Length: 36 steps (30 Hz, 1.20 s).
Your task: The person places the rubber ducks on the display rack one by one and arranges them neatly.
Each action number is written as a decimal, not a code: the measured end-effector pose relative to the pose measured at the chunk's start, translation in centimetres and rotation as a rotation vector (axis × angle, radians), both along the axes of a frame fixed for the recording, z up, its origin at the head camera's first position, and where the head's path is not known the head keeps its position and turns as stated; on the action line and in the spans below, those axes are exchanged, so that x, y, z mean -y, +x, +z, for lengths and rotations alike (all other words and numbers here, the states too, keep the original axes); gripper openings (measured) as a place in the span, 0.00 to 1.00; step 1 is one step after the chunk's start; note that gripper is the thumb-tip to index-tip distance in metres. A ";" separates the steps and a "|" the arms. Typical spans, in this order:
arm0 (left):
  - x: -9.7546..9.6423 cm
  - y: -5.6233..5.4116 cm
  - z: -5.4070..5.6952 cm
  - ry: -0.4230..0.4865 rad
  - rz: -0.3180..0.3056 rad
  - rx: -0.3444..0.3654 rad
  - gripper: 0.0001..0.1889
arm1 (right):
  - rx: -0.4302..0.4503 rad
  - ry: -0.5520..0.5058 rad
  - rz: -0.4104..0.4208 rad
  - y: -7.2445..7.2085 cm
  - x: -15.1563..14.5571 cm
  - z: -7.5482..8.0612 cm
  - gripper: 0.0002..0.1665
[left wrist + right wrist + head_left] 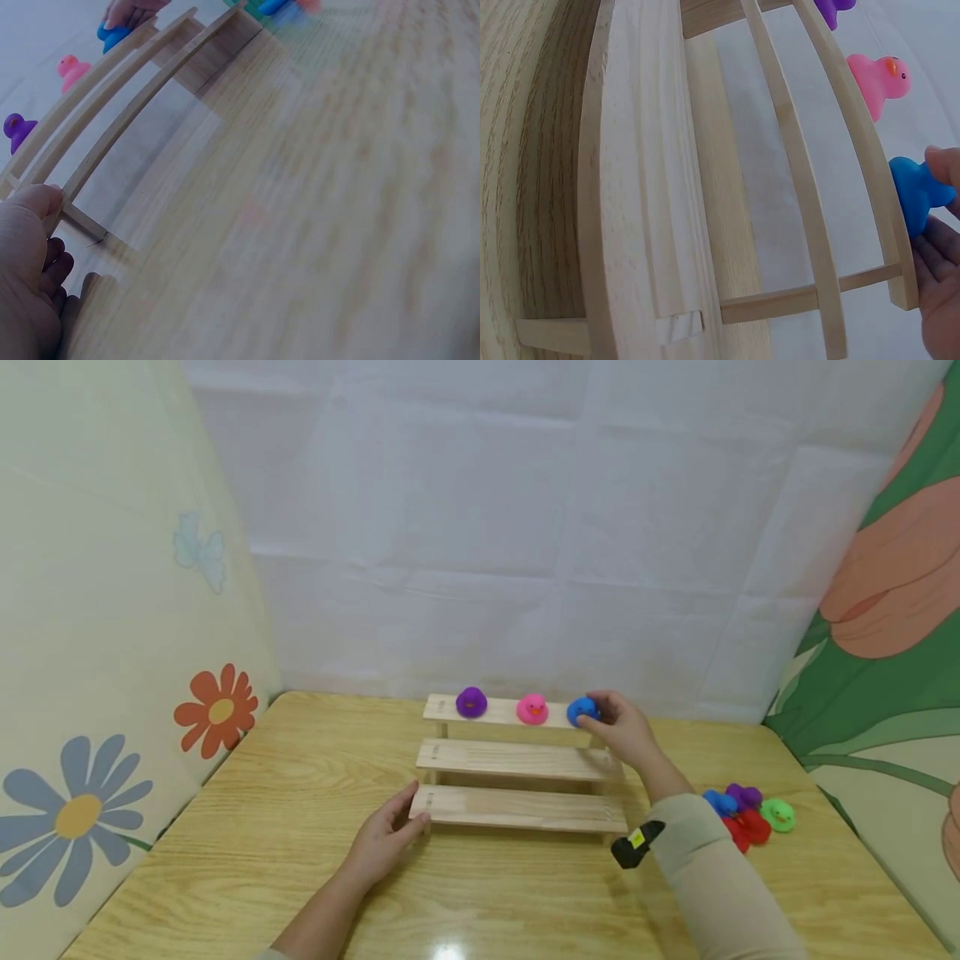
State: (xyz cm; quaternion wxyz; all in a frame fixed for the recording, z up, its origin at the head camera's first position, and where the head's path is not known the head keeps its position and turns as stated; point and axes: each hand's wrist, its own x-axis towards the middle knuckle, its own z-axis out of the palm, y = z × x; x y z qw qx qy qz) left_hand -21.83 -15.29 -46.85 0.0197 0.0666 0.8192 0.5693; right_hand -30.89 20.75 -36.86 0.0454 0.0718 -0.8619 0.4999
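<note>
A three-tier wooden display stand (517, 806) stands on the table. My left hand (378, 847) holds the left end of its lowest step, thumb at the front edge; in the left wrist view the other fingers are curled beside that end. At the right end of the top step, my right hand (630, 739) pinches a blue rubber duck (909, 196) between thumb and fingers. The duck's base is right at the step's surface. Along the same step sit a pink rubber duck (532, 710) near the middle and a purple rubber duck (471, 702) toward the left.
Right of the stand, several more rubber ducks lie in a group on the table (300, 777): a green duck (777, 815), a purple duck (745, 797), a blue duck (722, 803) and red ones (753, 827), partly behind the right sleeve. A white cloth (487, 527) hangs behind.
</note>
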 end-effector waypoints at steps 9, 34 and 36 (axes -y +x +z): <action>-0.1 -0.2 -0.1 0.001 0.004 -0.001 0.35 | 0.003 -0.048 -0.007 0.0 0.0 -0.2 0.35; 0.0 -0.1 0.0 -0.008 0.011 -0.011 0.35 | -0.064 -0.065 -0.142 4.8 -4.1 -1.7 0.32; 0.0 -0.1 0.0 -0.009 0.011 -0.013 0.35 | -0.062 -0.079 -0.157 5.5 -4.7 -1.9 0.31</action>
